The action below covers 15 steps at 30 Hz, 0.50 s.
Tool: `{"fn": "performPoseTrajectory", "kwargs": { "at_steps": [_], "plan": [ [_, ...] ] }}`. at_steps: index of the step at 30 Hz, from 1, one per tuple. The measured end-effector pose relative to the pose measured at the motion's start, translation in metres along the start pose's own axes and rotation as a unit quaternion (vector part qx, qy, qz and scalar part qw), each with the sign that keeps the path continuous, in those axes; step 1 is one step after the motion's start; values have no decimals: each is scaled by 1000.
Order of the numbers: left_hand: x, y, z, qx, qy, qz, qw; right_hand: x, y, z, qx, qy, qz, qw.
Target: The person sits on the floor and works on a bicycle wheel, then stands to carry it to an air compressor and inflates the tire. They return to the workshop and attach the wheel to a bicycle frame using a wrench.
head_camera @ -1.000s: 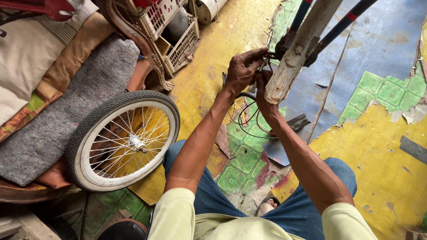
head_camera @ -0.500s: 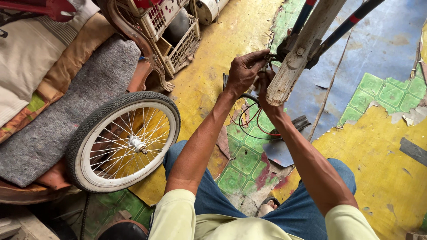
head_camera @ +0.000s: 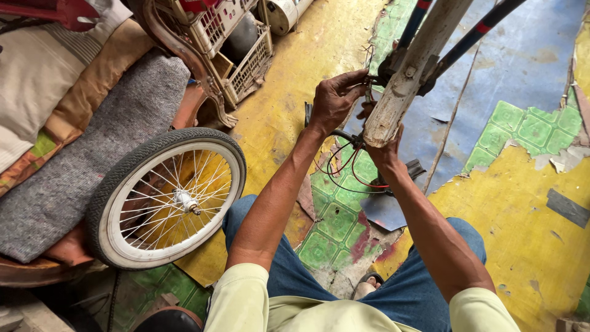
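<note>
The white bicycle frame tube [head_camera: 402, 86], worn and chipped, slants down from the top of the view and ends just above the cracked yellow and green floor [head_camera: 528, 246], between our 2 hands. Our left hand [head_camera: 335, 98] has its fingers pinched on a small fitting beside the tube, where red and black wires [head_camera: 344, 169] loop down toward the floor. Our right hand [head_camera: 384, 144] sits behind the tube's lower end, largely hidden; it seems to steady the tube, but we cannot tell how its fingers close. We judge the step in hand to be work on the wiring or a fastener at the clamp [head_camera: 399, 61] where the dark stays meet the tube. The next move calls for a fine, steady pinch by the left hand while the right braces the tube. A spoked wheel [head_camera: 166, 200] with a white rim leans near our left knee, well apart from both hands.
</note>
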<state>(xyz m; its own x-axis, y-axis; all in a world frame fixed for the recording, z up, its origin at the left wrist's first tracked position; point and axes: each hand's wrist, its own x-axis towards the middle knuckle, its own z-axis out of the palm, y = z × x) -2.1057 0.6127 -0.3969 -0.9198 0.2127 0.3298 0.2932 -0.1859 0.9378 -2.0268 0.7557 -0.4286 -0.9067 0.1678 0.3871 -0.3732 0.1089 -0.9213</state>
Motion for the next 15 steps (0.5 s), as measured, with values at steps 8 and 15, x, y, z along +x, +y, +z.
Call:
{"fn": "performPoseTrajectory", "kwargs": {
  "at_steps": [8, 15],
  "plan": [
    [2, -5, -3, -21, -6, -3, 1000, 12, 39, 24, -141, 6, 23, 990],
    [3, -8, -4, -5, -7, -7, 1000, 22, 62, 23, -165, 6, -25, 986]
  ]
}}
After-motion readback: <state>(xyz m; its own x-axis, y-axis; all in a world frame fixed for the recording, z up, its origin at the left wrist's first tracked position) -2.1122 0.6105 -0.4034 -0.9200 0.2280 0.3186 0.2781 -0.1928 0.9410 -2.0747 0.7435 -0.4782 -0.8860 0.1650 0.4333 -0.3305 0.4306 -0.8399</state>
